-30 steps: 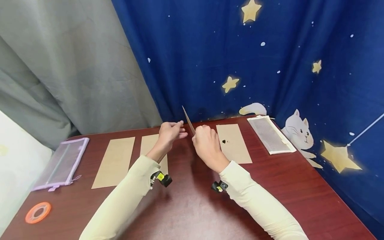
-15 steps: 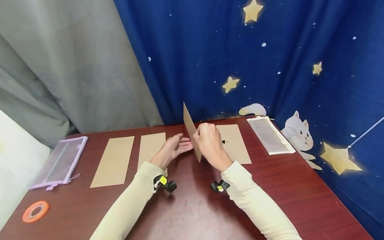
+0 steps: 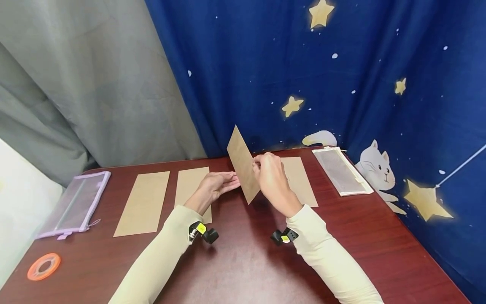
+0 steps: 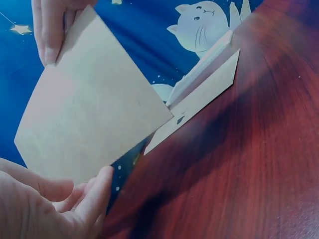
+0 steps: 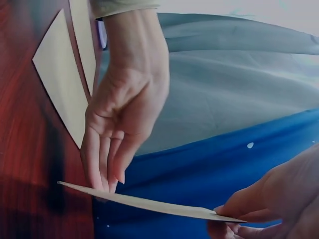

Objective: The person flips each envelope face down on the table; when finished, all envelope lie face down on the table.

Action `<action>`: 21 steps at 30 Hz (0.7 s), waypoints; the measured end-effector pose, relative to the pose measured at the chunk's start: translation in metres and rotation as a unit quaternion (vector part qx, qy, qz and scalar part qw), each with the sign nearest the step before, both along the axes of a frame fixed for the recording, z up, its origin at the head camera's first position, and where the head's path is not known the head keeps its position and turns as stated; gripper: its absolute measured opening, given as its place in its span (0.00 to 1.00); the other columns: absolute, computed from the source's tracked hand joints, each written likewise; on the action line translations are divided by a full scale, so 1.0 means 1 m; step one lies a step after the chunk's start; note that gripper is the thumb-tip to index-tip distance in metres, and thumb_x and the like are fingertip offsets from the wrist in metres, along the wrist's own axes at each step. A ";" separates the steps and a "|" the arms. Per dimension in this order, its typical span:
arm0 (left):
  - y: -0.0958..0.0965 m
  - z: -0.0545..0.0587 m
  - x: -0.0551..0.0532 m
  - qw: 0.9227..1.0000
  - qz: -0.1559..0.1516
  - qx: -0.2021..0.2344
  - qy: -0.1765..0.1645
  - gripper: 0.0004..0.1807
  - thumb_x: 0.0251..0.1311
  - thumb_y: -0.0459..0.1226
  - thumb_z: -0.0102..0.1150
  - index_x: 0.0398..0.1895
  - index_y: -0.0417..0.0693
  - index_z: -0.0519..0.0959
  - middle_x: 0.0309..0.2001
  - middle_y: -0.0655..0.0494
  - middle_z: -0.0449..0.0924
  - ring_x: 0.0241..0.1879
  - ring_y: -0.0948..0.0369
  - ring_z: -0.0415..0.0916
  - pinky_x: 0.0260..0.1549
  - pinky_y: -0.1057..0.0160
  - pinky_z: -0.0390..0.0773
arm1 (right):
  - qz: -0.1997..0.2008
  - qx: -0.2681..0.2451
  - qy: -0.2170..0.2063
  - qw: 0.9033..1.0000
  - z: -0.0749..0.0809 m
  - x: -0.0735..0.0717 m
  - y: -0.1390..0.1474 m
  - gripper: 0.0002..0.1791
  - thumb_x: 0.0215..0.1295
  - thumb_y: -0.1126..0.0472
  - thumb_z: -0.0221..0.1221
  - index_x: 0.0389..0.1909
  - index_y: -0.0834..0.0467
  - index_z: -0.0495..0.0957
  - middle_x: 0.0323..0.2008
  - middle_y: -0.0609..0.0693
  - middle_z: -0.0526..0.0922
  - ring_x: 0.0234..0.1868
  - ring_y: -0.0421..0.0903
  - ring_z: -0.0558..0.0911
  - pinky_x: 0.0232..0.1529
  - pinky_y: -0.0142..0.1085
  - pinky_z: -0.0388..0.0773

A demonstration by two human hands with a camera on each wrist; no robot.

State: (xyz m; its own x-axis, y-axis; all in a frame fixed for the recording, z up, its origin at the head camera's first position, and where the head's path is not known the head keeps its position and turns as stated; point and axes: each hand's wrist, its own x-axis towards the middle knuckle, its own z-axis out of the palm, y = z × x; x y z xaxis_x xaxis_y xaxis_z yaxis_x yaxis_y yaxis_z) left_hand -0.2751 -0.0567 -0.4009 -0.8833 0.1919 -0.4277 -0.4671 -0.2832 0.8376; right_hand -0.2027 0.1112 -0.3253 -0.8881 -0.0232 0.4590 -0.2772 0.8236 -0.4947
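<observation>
A brown kraft paper card (image 3: 244, 166) stands tilted above the table, its broad face turned toward the left wrist camera. My right hand (image 3: 271, 177) pinches it at its right edge; in the right wrist view the thumb and fingers (image 5: 249, 201) close on the card's end. My left hand (image 3: 216, 185) reaches in from the other side, fairly straight fingertips (image 4: 102, 181) at the card's lower edge. Just right of my right hand lies another kraft card (image 3: 300, 181), whose small dark print (image 4: 181, 119) shows in the left wrist view.
Two more kraft cards lie to the left, one farther out (image 3: 142, 204) and one partly behind my left wrist (image 3: 191, 181). A purple mesh zip pouch (image 3: 74, 204) and an orange ring-shaped roll (image 3: 44, 267) are at far left. A white mesh pouch (image 3: 341, 171) sits back right, before the curtain (image 3: 258, 63).
The held card has turned from nearly edge-on to showing its face. My left hand has come to the card's lower edge, and my right hand has shifted slightly right.
</observation>
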 end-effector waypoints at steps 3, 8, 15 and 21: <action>-0.004 0.003 0.000 1.000 0.010 0.001 0.006 0.19 0.67 0.21 0.53 0.61 0.27 0.75 0.27 0.51 0.84 0.31 0.59 0.84 0.39 0.60 0.90 | 0.015 0.000 0.004 1.000 0.003 0.000 0.003 0.08 0.65 0.70 0.63 0.41 0.64 0.88 0.32 0.58 0.86 0.36 0.53 0.84 0.35 0.43 0.84; -0.012 0.006 -0.002 1.000 0.020 0.001 0.005 0.08 0.64 0.21 0.58 0.41 0.36 0.84 0.25 0.52 0.85 0.29 0.60 0.84 0.33 0.61 0.90 | 0.050 -0.012 -0.026 0.998 0.008 -0.001 0.009 0.21 0.63 0.71 0.63 0.58 0.64 0.82 0.33 0.58 0.87 0.35 0.51 0.86 0.34 0.41 0.85; -0.021 0.008 0.000 1.000 -0.002 -0.027 0.015 0.09 0.64 0.20 0.57 0.42 0.34 0.84 0.27 0.54 0.85 0.30 0.60 0.84 0.36 0.59 0.90 | 0.056 -0.052 -0.071 0.995 0.002 -0.007 0.022 0.20 0.61 0.69 0.63 0.56 0.62 0.83 0.34 0.57 0.89 0.36 0.50 0.87 0.35 0.39 0.85; -0.024 0.009 0.003 0.998 -0.008 -0.056 0.040 0.19 0.62 0.20 0.60 0.56 0.28 0.79 0.31 0.55 0.85 0.31 0.61 0.84 0.43 0.57 0.89 | 0.024 -0.114 -0.030 0.993 -0.012 -0.022 0.029 0.08 0.62 0.66 0.66 0.40 0.62 0.89 0.36 0.58 0.90 0.37 0.52 0.90 0.41 0.46 0.87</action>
State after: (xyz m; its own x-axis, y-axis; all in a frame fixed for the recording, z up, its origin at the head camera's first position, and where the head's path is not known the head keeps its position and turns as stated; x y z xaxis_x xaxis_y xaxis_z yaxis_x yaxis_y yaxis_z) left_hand -0.2718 -0.0802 -0.3924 -0.9128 0.1607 -0.3756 -0.4011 -0.1784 0.8985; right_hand -0.2243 0.1405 -0.3368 -0.9148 0.0315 0.4027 -0.2775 0.6754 -0.6832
